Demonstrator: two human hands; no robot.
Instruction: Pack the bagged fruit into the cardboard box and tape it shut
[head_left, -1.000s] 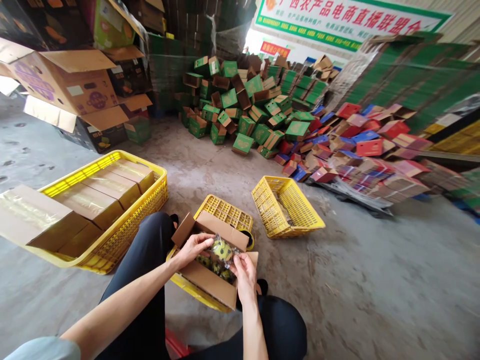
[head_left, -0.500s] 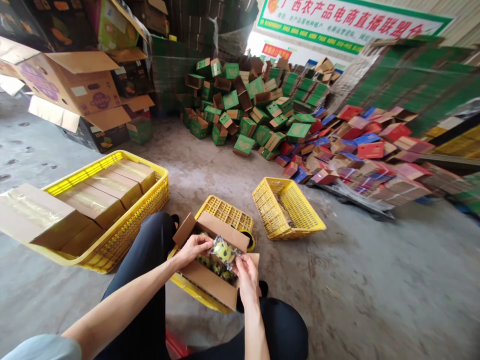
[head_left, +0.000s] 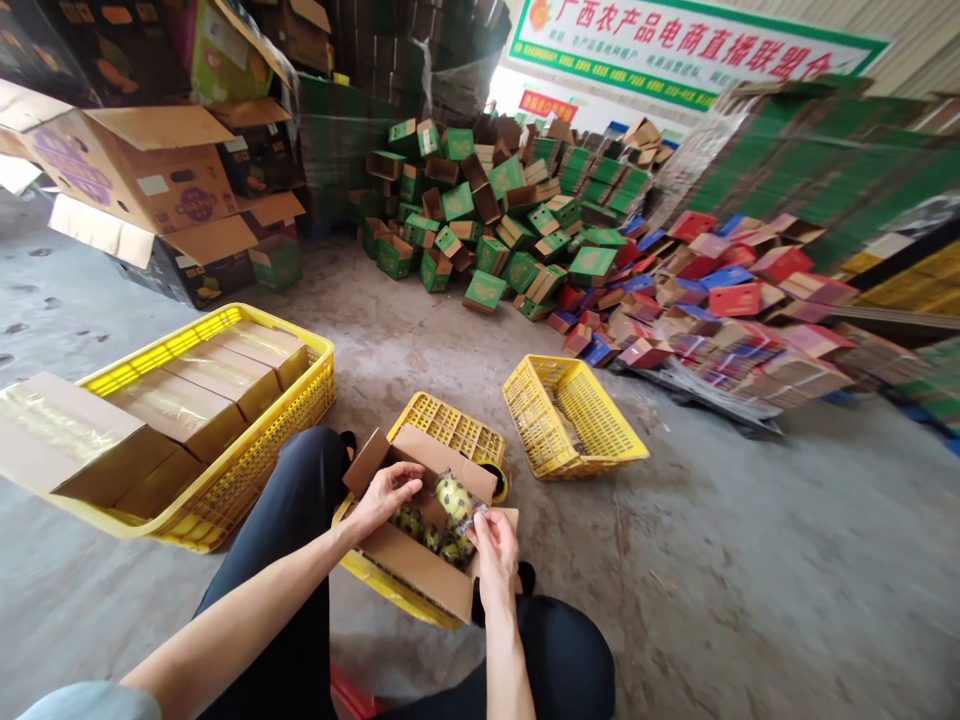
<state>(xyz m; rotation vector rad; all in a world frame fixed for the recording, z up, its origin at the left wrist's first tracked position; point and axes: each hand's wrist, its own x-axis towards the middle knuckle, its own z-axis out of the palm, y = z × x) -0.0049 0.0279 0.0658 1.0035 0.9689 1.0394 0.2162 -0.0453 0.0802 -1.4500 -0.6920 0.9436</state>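
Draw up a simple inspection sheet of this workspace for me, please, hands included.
Surface: grey, stained floor; open carton resting on a yellow crate.
Job's things: clear packet holding a green-yellow, dark-spotted item; similar items inside the carton.
Clutter: green boxes and red and blue boxes heaped ahead.
Grippers: right hand, bare, pinches the packet; left hand, also bare, is apart from it, over the carton.
Cables: nothing seen.
Surroundings: large crate of taped cartons at left, smaller crate at right, banner behind.
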